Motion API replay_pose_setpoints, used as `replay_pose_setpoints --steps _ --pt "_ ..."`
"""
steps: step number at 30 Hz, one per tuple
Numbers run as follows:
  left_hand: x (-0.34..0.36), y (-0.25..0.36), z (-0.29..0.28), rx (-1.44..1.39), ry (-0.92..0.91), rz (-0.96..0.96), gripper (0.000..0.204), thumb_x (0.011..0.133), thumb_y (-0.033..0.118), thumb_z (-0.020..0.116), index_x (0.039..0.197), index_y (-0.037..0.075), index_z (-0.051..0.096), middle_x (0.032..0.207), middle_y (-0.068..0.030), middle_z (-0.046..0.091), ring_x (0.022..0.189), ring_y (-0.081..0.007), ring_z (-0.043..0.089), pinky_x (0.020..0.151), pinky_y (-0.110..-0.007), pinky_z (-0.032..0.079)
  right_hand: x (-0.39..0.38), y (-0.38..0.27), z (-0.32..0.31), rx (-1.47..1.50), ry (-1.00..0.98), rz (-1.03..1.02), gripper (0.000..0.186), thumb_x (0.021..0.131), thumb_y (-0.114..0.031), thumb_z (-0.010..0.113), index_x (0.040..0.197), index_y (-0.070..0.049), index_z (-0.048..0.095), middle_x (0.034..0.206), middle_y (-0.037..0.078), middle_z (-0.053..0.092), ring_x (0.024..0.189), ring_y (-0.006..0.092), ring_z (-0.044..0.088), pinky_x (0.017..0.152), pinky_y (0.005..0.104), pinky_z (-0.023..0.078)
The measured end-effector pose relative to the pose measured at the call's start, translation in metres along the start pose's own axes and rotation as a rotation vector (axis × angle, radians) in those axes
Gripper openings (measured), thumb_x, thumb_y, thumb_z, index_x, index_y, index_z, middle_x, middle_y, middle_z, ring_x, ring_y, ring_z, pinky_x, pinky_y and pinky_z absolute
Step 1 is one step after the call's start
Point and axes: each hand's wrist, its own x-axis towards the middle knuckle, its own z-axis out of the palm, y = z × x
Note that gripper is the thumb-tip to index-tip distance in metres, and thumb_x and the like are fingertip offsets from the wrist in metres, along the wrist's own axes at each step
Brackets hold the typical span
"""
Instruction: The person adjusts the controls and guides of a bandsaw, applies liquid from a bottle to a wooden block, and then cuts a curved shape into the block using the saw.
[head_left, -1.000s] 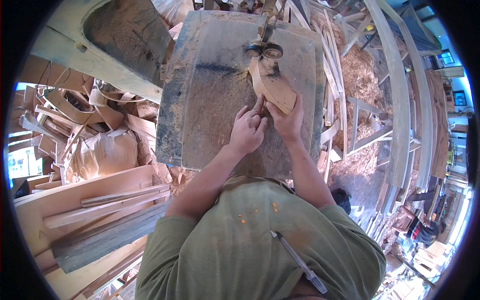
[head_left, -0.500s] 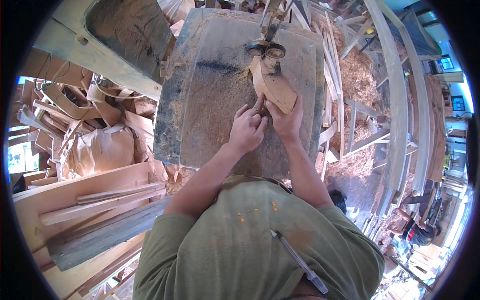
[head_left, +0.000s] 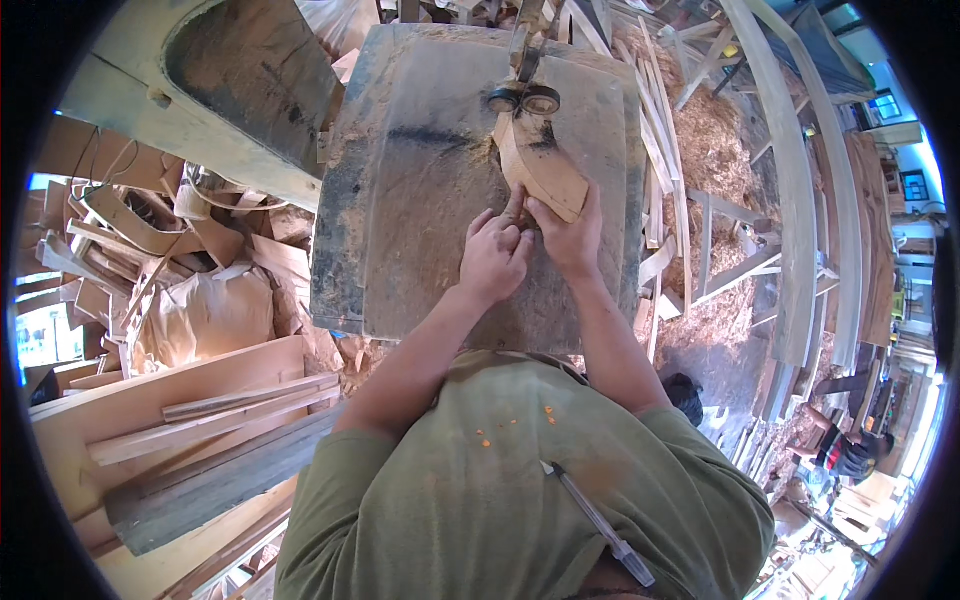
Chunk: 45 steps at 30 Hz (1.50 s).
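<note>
A thick, curved piece of pale wood (head_left: 552, 178) lies on the worn, dusty saw table (head_left: 420, 230). Its narrow far end sits under the saw's guide, which has two round dark wheels (head_left: 523, 98). My right hand (head_left: 572, 232) is closed around the near right end of the wood, thumb on top. My left hand (head_left: 494, 255) is beside it, index finger stretched forward and pressing the wood's left edge, the other fingers bent. The blade itself is hard to make out below the wheels. Fine sawdust lies around the cut.
A large machine housing (head_left: 240, 90) stands at the upper left. Offcuts and a bulging bag (head_left: 205, 315) are piled on the left, above stacked boards (head_left: 220, 475). Long curved beams (head_left: 797, 200) and sawdust heaps lie on the right. Another person (head_left: 848, 452) is at the far right.
The wood has slid very slightly farther under the guide wheels, with both hands keeping their places on it. The whole view has shifted a little.
</note>
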Motion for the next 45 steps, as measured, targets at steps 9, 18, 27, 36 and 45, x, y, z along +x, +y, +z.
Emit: replay_pose_setpoints --steps 9,18,27,36,45 --pt "0.002 0.001 -0.004 -0.006 -0.062 -0.033 0.027 0.093 0.019 0.060 0.078 -0.002 0.067 0.157 -0.0131 0.045 0.111 -0.0301 0.066 0.108 -0.046 0.040 0.002 0.001 0.000 -0.050 -0.005 0.031 0.063 0.078 -0.011 0.086 0.127 0.001 0.049 0.113 0.018 0.067 0.104 0.0296 0.068 0.091 0.0396 0.054" --pt "-0.002 0.008 -0.001 -0.105 -0.014 0.110 0.036 0.095 0.016 0.058 0.066 -0.005 0.056 0.160 -0.0290 0.030 0.127 -0.0504 0.053 0.112 -0.054 0.039 -0.002 0.023 -0.017 0.011 -0.178 0.032 0.060 0.079 -0.007 0.083 0.128 -0.001 0.049 0.118 0.015 0.066 0.110 0.0239 0.064 0.095 0.0377 0.052" --pt "0.000 0.018 0.005 0.060 -0.006 0.049 0.025 0.086 0.016 0.059 0.075 -0.005 0.067 0.159 -0.0281 0.032 0.125 -0.0376 0.058 0.113 -0.051 0.040 0.003 0.037 -0.006 -0.097 -0.191 -0.126 0.054 0.084 -0.010 0.076 0.125 0.001 0.045 0.116 0.021 0.065 0.110 0.0351 0.066 0.092 0.0423 0.053" --pt "-0.001 0.021 0.014 -0.013 0.083 0.034 0.026 0.085 0.014 0.057 0.067 -0.004 0.059 0.158 -0.0269 0.034 0.122 -0.0388 0.060 0.115 -0.051 0.040 0.004 0.040 -0.008 -0.065 -0.186 -0.092 0.058 0.082 -0.014 0.078 0.125 0.004 0.044 0.115 0.025 0.064 0.108 0.0394 0.065 0.090 0.0456 0.053" --pt "0.001 0.018 0.015 0.071 0.032 -0.003 0.025 0.086 0.016 0.057 0.072 -0.004 0.066 0.159 -0.0194 0.038 0.115 -0.0327 0.065 0.113 -0.050 0.042 0.005 0.024 -0.007 -0.043 -0.150 -0.102 0.056 0.083 -0.012 0.079 0.124 0.002 0.044 0.114 0.022 0.066 0.107 0.0348 0.068 0.089 0.0418 0.054"
